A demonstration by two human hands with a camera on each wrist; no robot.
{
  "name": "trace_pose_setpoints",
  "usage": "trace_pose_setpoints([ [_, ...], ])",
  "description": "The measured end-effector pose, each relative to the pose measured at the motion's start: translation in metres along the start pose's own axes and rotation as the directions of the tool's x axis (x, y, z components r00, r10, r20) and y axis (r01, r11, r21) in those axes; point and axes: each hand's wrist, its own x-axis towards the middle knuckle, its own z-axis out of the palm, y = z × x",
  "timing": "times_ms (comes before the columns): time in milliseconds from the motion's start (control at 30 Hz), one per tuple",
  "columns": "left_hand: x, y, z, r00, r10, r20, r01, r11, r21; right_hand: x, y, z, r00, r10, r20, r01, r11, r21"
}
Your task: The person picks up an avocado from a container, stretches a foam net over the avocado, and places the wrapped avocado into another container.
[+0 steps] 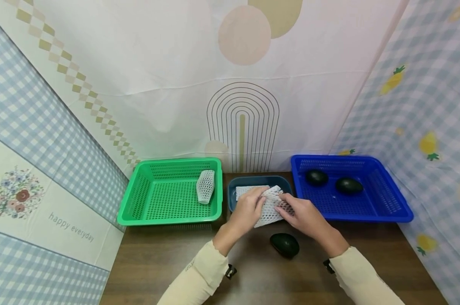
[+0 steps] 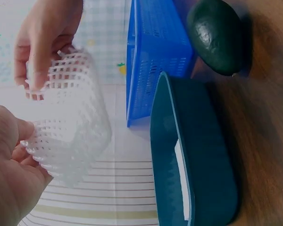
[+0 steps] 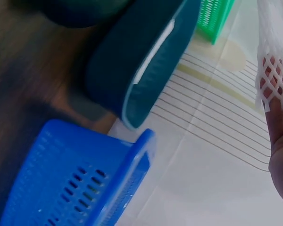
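Note:
A white foam net sleeve (image 1: 269, 212) is held between both hands above the front of a dark teal tray (image 1: 233, 183). My left hand (image 1: 246, 212) pinches one side of its edge, and my right hand (image 1: 303, 215) grips the other side. In the left wrist view the net (image 2: 78, 122) hangs with its mouth spread between the left hand (image 2: 14, 165) and the right hand (image 2: 47, 37). The right wrist view shows right-hand fingers (image 3: 276, 117) against the mesh (image 3: 276, 80). On the table in front lies a dark green avocado (image 1: 285, 245), apart from both hands.
A green basket (image 1: 169, 221) at the left holds one netted item (image 1: 205, 187). Two avocados (image 1: 316, 177) (image 1: 349, 185) lie in the blue basket (image 1: 367, 217) at the right. More white netting (image 1: 245, 192) lies in the teal tray. Patterned cloths hang behind and beside the table.

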Motion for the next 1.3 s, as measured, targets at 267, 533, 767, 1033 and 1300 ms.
trace_pose_setpoints([
  [267, 0.000, -0.009, -0.003, 0.996, -0.028, -0.079, 0.028, 1.000, -0.011, -0.012, 0.007, 0.009, 1.000, 0.017, 0.021, -0.018, 0.997, 0.079],
  [533, -0.011, -0.015, 0.011, 0.996, -0.092, -0.013, 0.091, 0.994, -0.062, -0.009, 0.003, 0.006, 1.000, 0.005, -0.015, -0.004, 0.997, 0.071],
  [767, -0.020, -0.016, 0.016, 0.977, -0.185, 0.106, 0.199, 0.968, -0.151, -0.001, -0.003, 0.001, 0.999, -0.012, -0.045, 0.014, 0.999, 0.042],
  [1033, -0.024, -0.014, 0.028, 0.935, -0.308, 0.173, 0.336, 0.928, -0.161, 0.006, -0.012, -0.002, 0.998, -0.040, -0.044, 0.041, 0.999, 0.020],
  [1300, -0.029, -0.017, 0.034, 0.951, -0.300, 0.075, 0.304, 0.951, -0.049, 0.001, -0.016, -0.005, 1.000, -0.015, -0.026, 0.015, 1.000, 0.014],
])
